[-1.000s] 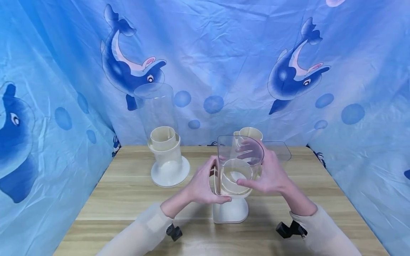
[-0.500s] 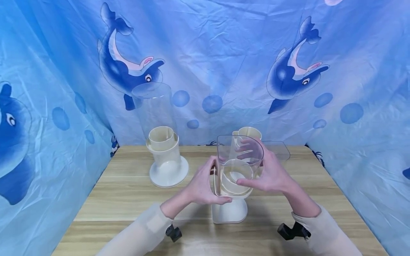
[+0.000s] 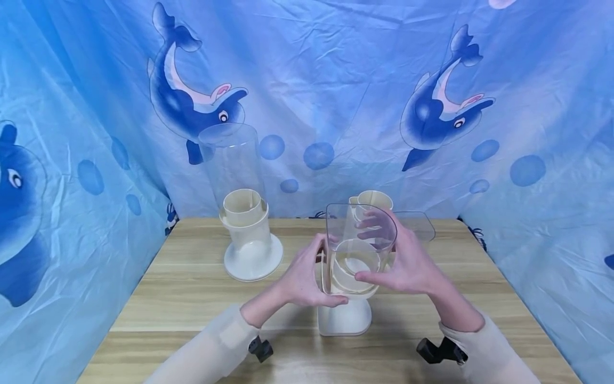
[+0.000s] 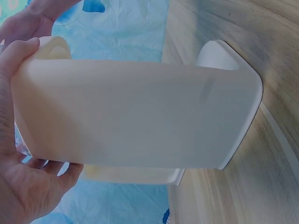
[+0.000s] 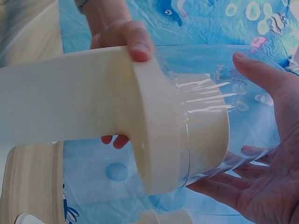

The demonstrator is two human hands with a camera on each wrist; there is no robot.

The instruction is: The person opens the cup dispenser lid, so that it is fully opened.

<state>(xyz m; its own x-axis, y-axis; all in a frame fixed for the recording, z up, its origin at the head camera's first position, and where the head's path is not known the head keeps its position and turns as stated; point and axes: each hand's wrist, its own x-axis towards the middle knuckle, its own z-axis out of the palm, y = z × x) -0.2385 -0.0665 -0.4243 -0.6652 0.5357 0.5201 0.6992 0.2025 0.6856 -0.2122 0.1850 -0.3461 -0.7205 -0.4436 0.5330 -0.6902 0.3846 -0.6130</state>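
In the middle of the wooden table stands a cream plastic stand [image 3: 345,317] with a broad foot and a cup-like top. A clear plastic cover [image 5: 254,112] sits at that top, around the inner cream ring [image 5: 205,126]. My left hand [image 3: 304,274] grips the stand's upper body from the left, thumb on the near side; the left wrist view shows its flat back panel [image 4: 131,112]. My right hand [image 3: 408,264] holds the clear cover from the right, with the thumb on the near side and the fingers on the far side.
At the back left another cream stand [image 3: 249,232] carries a tall clear tube [image 3: 232,165]. Behind my right hand a third cream stand [image 3: 376,198] shows partly, with a clear rounded panel [image 3: 419,226] beside it. A blue dolphin-print curtain [image 3: 297,80] encloses the table.
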